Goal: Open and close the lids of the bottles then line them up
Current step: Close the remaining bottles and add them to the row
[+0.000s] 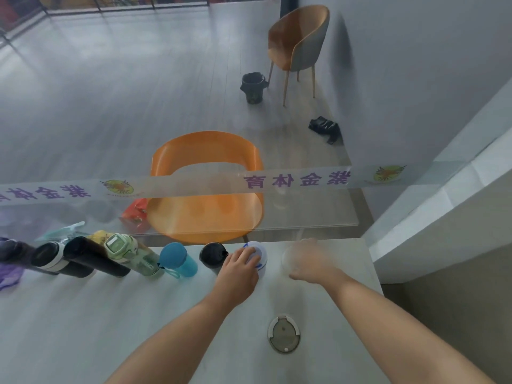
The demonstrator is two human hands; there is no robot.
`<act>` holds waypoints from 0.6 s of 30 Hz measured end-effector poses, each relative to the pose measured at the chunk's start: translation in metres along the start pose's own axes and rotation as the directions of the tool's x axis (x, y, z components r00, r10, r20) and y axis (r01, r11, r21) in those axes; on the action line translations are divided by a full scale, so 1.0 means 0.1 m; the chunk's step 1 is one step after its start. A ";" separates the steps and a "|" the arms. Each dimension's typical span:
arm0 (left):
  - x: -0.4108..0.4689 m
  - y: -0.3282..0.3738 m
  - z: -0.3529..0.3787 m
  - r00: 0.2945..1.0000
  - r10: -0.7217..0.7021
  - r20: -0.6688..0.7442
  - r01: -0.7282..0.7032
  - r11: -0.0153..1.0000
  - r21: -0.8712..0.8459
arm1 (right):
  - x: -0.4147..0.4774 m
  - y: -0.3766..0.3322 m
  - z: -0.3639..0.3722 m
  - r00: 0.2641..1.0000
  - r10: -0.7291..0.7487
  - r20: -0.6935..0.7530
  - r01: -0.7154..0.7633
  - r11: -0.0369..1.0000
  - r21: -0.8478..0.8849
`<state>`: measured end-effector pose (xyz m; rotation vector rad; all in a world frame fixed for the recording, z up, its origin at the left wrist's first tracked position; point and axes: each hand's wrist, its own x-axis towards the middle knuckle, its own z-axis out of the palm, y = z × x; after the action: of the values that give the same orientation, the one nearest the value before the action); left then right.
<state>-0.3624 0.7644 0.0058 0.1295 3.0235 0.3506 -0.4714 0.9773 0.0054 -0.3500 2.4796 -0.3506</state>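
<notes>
so, the row of bottles runs along the far edge of the table, from the left edge of the frame to right of centre: dark flasks at far left, then a green bottle, a blue bottle and a small black bottle.

just right of that one stands the white bottle with blue marks on its top. the left hand is on it, fingers curled over the lid and grasping it from above.

further right, the right hand is smeared by blur against a clear cup. i cannot tell whether it grips the cup or only touches it. a loose grey lid lies flat on the table in the lower centre of the frame, well apart from both hands. it probably belongs to the clear cup.

the white bottle looks like light plastic, hard-walled and smooth, so it will likely slide or spin on the tabletop if only the cap is turned. the better hold would be one hand round the body, low down, and the other round the rim of the lid. the clear cup looks thin and light too, and easy to tip. the flat lid is best pinched by its rim and pressed on evenly.
</notes>
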 end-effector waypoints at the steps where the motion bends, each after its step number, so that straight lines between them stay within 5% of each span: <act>1: 0.00 0.00 0.01 1.000 -0.003 0.002 0.003 1.000 0.003 | 0.03 0.00 0.00 1.000 0.000 0.004 0.000 1.000 -0.001; 18: -0.03 -0.02 0.08 0.998 -0.019 0.063 0.018 1.000 0.012 | 0.13 -0.09 0.08 0.999 0.041 0.021 -0.039 0.995 -0.092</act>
<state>-0.3592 0.7640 -0.0018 0.1113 2.9631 0.3208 -0.4758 0.9632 -0.0048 -0.3392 2.4814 -0.2162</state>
